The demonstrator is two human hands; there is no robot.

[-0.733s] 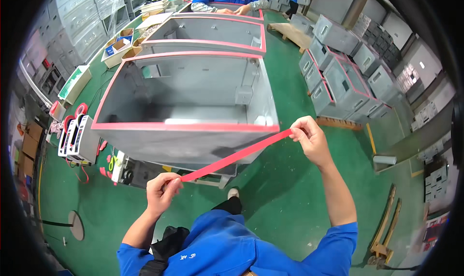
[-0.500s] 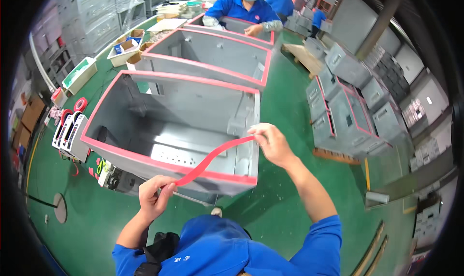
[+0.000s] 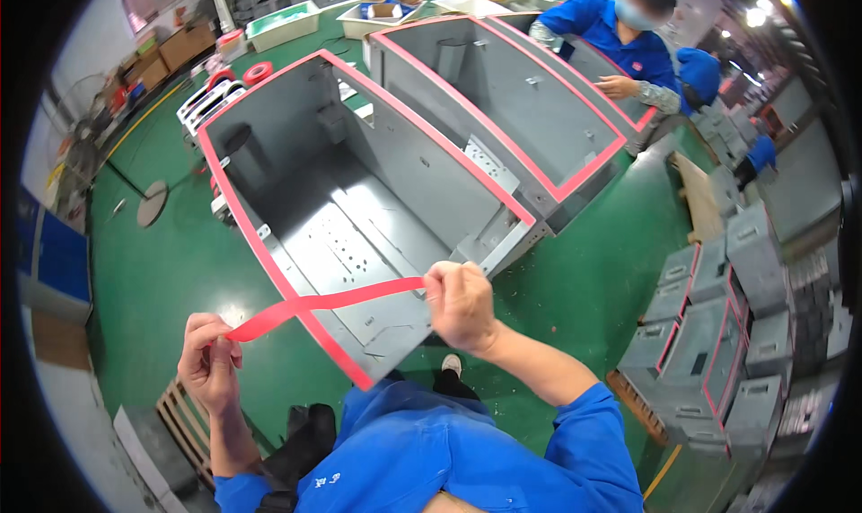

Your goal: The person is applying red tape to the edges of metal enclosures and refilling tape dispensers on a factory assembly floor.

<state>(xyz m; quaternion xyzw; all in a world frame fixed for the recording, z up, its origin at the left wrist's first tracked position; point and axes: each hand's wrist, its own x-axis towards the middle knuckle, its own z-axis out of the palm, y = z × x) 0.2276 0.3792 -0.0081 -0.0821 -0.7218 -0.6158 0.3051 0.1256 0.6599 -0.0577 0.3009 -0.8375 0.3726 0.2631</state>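
Note:
A strip of red tape (image 3: 328, 297) stretches between my two hands, slightly bowed, across the near end of a grey metal cabinet shell (image 3: 296, 167). My left hand (image 3: 211, 356) pinches one end, outside the shell's left edge. At the other end, my right hand (image 3: 461, 306) grips the tape with curled fingers, above the shell's near right corner. Red tape lines the shell's left, far and right rims; the bare near right part of the rim shows grey metal beside my right hand.
Another red-edged shell (image 3: 521, 100) stands behind, where a masked co-worker (image 3: 620, 41) handles a third one. Tape rolls (image 3: 258, 73) and white bins (image 3: 283, 26) lie at the back left. Grey boxes (image 3: 696, 342) are stacked on a pallet at the right. A round-based stand (image 3: 153, 203) is on the left.
My view has turned, so the shells now lie slanted. Both hands still hold the tape, now more level, and have shifted left and down in the picture.

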